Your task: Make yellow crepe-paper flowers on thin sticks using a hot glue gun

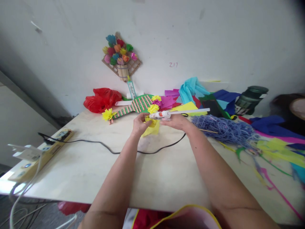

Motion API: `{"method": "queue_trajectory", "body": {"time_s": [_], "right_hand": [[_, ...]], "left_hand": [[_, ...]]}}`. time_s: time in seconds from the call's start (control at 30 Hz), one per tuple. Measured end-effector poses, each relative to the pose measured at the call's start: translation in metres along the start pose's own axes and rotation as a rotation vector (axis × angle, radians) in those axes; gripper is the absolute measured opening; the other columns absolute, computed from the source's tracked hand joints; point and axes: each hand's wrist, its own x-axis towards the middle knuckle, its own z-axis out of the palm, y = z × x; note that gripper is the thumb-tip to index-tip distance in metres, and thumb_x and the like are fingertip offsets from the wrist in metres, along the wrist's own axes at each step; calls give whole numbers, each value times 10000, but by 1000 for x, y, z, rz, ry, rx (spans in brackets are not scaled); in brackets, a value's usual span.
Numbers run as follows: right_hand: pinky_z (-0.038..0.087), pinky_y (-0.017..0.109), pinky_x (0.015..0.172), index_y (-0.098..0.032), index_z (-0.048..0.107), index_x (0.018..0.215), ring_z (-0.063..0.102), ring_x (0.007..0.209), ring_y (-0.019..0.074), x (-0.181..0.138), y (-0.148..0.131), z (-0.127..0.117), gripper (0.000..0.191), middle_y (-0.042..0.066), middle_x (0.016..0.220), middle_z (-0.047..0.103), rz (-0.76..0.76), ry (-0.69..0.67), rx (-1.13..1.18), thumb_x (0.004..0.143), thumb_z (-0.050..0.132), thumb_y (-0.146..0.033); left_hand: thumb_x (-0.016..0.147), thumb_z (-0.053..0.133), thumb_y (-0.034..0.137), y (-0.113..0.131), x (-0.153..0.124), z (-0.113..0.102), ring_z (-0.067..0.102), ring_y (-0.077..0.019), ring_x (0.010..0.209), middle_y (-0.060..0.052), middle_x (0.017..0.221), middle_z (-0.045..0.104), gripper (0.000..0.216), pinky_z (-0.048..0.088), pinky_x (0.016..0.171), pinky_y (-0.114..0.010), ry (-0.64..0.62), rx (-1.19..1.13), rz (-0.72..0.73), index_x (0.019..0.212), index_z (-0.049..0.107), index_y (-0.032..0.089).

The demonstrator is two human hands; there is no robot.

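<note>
My left hand (pixel 140 123) is closed on a piece of yellow crepe paper (pixel 150 128) held just above the table. My right hand (pixel 176 121) grips a white glue gun (pixel 162 115) with a long clear glue stick (pixel 190 111) sticking out to the right. The gun's nozzle points left at the yellow paper. Its black cord (pixel 114 150) runs across the pale tabletop (pixel 95 168) to a power strip (pixel 40 151) at the left edge.
A woven green and pink paddle (pixel 135 106) with yellow and pink paper flowers lies behind my hands. A red plastic bag (pixel 102 99), coloured paper sheets (pixel 190 92), a blue string heap (pixel 224 128) and paper scraps fill the back and right. A flower craft (pixel 121 57) hangs on the wall.
</note>
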Motion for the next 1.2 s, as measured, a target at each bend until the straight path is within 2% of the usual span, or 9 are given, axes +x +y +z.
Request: {"method": "queue_trajectory", "body": {"time_s": [0.2, 0.33, 0.73, 1.03, 1.2], "right_hand": [[468, 296, 801, -229, 670, 1072, 625, 944, 243, -1, -4, -1, 324, 41, 1018, 712, -25, 29, -46, 775, 617, -346], [460, 299, 800, -204, 674, 1035, 623, 937, 237, 1, -2, 0, 305, 55, 1048, 702, -45, 39, -48, 773, 610, -346], [425, 250, 673, -186, 698, 911, 624, 805, 199, 0, -9, -8, 237, 48, 907, 716, -2, 9, -106, 752, 604, -334], [445, 266, 749, -195, 691, 981, 630, 896, 212, -5, -7, -13, 265, 41, 988, 711, 9, 31, 25, 755, 621, -314], [454, 271, 692, -172, 680, 924, 623, 802, 194, -7, -2, -15, 273, 33, 887, 701, 18, 104, 224, 717, 632, -343]], "left_hand": [[541, 695, 190, 1, 0, 1, 621, -155, 634, -20, 701, 662, 362, 509, 607, -275, 17, 4, -8, 889, 605, 145], [537, 690, 193, 1, 0, 1, 620, -154, 634, -15, 699, 664, 359, 507, 611, -276, 18, -12, -16, 883, 603, 151], [520, 705, 202, -1, 1, 1, 613, -151, 619, -12, 692, 657, 366, 498, 600, -273, 36, -47, -23, 869, 610, 152], [500, 708, 208, 2, 1, 1, 627, -164, 636, -22, 711, 666, 361, 512, 612, -288, 41, -85, -48, 843, 613, 150], [489, 715, 228, 4, 0, 1, 630, -173, 638, -29, 706, 665, 374, 510, 609, -300, 66, -95, -70, 839, 608, 150]]}}
